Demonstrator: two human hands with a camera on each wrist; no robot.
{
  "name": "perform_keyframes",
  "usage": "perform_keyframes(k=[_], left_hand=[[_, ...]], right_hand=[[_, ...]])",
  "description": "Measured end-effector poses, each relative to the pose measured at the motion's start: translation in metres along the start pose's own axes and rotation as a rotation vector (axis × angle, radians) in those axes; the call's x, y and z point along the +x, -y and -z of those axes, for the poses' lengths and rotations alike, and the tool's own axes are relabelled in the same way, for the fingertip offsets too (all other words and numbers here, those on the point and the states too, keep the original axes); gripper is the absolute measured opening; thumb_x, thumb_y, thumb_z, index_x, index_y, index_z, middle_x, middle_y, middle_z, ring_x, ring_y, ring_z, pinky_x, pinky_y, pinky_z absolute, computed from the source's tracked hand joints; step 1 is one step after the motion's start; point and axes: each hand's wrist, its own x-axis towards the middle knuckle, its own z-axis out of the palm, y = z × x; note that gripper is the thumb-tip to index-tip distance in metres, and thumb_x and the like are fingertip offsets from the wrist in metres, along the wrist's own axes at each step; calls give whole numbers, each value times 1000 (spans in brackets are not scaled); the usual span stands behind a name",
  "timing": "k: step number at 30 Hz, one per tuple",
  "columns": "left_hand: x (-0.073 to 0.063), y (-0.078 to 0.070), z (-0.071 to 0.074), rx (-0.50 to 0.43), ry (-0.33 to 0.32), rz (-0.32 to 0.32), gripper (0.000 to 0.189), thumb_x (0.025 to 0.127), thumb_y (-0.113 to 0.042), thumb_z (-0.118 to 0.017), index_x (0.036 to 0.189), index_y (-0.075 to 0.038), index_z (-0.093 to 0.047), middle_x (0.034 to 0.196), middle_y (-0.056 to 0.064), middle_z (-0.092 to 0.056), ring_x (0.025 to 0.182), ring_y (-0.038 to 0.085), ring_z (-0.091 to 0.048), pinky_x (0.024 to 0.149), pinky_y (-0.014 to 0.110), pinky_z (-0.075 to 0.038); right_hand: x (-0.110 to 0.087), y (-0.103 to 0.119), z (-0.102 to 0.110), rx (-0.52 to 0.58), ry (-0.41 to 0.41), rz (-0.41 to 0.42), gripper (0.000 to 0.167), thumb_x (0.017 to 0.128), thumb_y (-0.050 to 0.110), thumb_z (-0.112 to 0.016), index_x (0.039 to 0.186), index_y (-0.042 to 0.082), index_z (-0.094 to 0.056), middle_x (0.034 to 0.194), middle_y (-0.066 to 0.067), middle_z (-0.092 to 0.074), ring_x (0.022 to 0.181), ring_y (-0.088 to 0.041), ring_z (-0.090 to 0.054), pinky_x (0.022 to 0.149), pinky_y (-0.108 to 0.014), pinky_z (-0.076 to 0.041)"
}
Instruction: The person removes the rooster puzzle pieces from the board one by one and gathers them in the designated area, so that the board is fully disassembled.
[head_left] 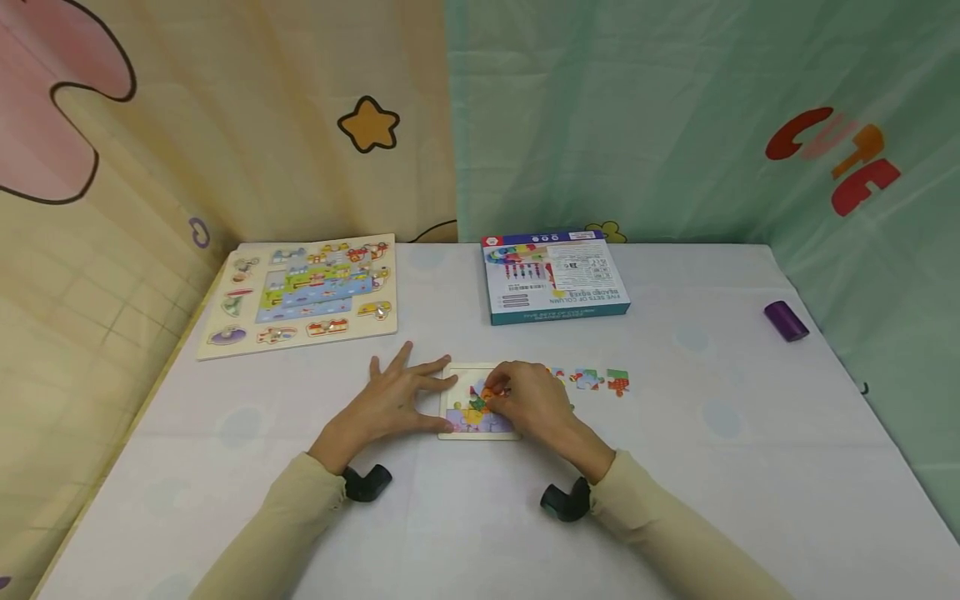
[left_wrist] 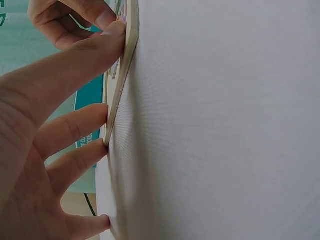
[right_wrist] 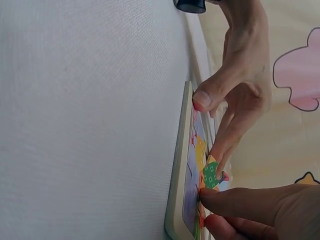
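A small wooden jigsaw tray (head_left: 480,437) lies in front of me, its lower rows filled with purple and coloured pieces. My left hand (head_left: 393,398) is spread at its left side, thumb on the near left corner and fingertips against the left edge. Over the tray's right part, my right hand (head_left: 536,406) pinches a puzzle piece (right_wrist: 212,172) between thumb and fingers. That piece, green and orange, stands tilted above the picture in the right wrist view. The right hand hides the tray's right side.
Loose puzzle pieces (head_left: 587,380) lie to the right of the tray, partly behind my right hand. A larger wooden peg puzzle board (head_left: 300,333) is at the back left, a flat toy box (head_left: 558,283) at the back centre. A purple cylinder (head_left: 786,321) lies far right.
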Motion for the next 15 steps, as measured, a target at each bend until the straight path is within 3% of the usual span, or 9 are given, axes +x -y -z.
perform_keyframes(k=[10,15], left_hand=[[0,-1,2,15,1,6,72,68,-54,-85,131,-27,-65,150,-5,-45,144,51,-13,97,84,-7],[0,-1,3,4,-6,2,72,67,-54,-85,130,-26,-65,150,-4,-45,143,52,-13,96,84,-7]], right_hand=[[1,-1,-1,78,4,-5,16,81,21,-82,91,14,-72,80,7,-68,76,-10,-62,71,-31,-51],[1,-5,-2,170,0,15,15,79,15,-82,86,14,-69,77,8,-66,73,-9,-60,68,-29,-50]])
